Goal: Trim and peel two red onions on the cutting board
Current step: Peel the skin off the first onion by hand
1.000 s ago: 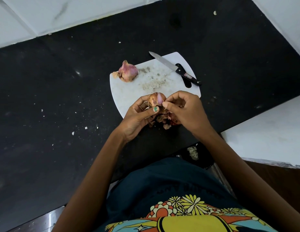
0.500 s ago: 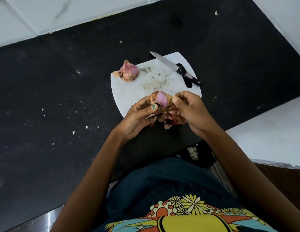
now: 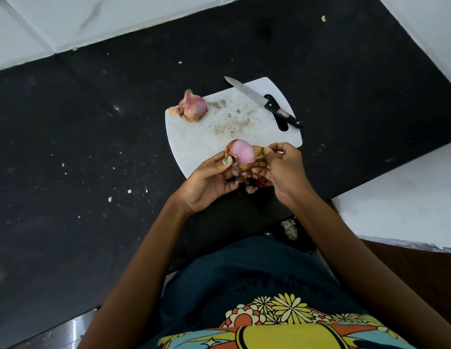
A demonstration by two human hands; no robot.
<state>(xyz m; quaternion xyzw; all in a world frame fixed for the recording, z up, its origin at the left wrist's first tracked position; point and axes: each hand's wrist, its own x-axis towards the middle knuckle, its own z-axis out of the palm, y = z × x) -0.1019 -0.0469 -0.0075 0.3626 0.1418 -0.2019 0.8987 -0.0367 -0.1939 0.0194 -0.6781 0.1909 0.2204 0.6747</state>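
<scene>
Onion (image 3: 242, 152) — more pink flesh bared than before — between both hands.

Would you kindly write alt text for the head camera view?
Left hand holds a half-peeled red onion while the right hand pinches its papery skin over a white cutting board. Another onion and a knife lie there.

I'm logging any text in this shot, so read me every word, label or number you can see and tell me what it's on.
Shirt: dark lettering across the chest, seen upside down and too faint to read.
Knife handle: a small pale label with marks too small to read.
Board, onions, counter: no text.
</scene>
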